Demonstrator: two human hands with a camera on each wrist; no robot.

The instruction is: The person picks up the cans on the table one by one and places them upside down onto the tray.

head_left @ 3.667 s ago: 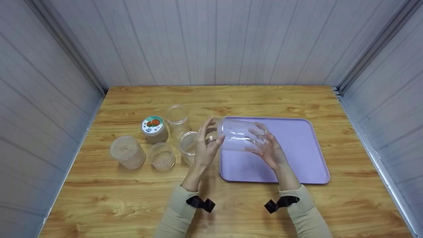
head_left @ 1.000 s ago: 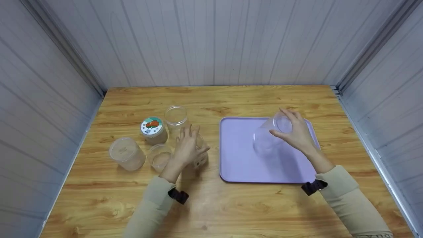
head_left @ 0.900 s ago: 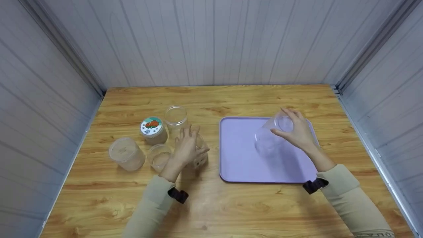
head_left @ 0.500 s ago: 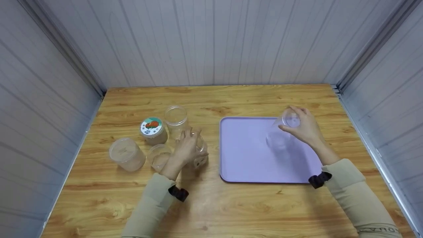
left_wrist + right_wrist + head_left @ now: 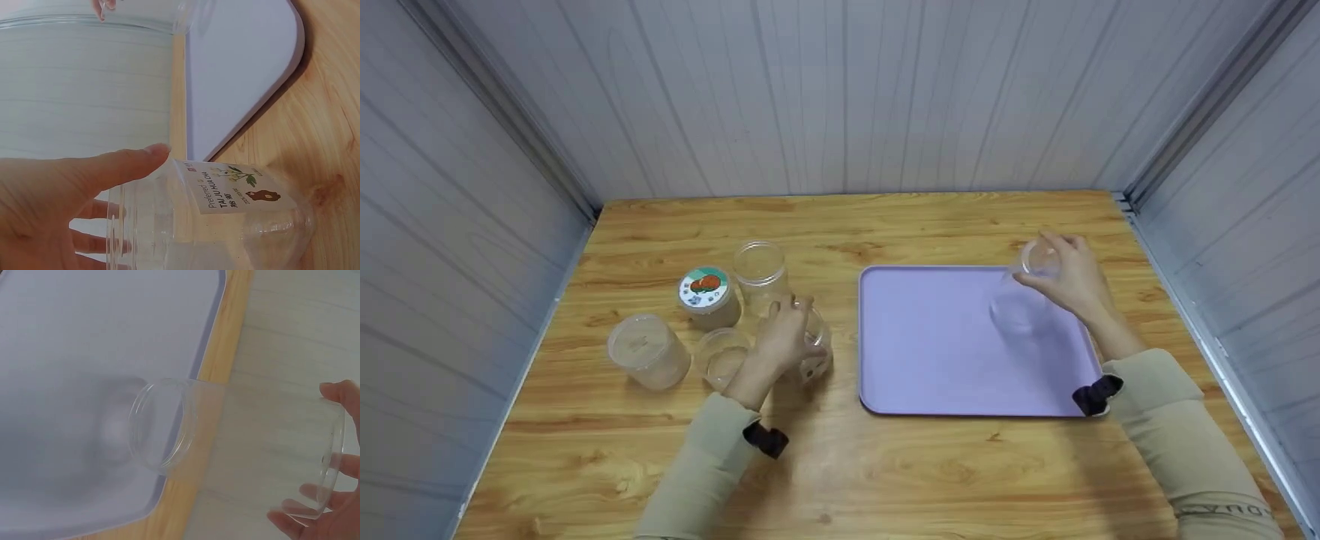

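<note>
My right hand [image 5: 1076, 281] grips the base end of a tall clear plastic jar [image 5: 1020, 304], which is tilted mouth-down over the right part of the lilac tray [image 5: 934, 341]. In the right wrist view the jar [image 5: 270, 444] looks empty, and its round mouth faces the tray [image 5: 84, 320]. My left hand [image 5: 784, 337] holds the neck of a shorter clear jar [image 5: 815, 365] standing on the table. The left wrist view shows this jar's label [image 5: 239, 188], with flowers, a bear and "TAI JU HUA CHA". My left thumb [image 5: 124, 166] lies along its near side, fingers behind the rim.
Left of the tray stand an open tall clear jar [image 5: 760, 271], a tub with a carrot-coloured picture lid [image 5: 706, 292], a frosted lidded tub [image 5: 649, 356] and a low clear tub [image 5: 723, 360]. Panelled walls [image 5: 844, 97] close off the back and sides.
Earlier both hands held the tall jar sideways. The left hand has since moved to the labelled jar and its fingers curl more. The right hand has turned the tall jar mouth-down and carried it right.
</note>
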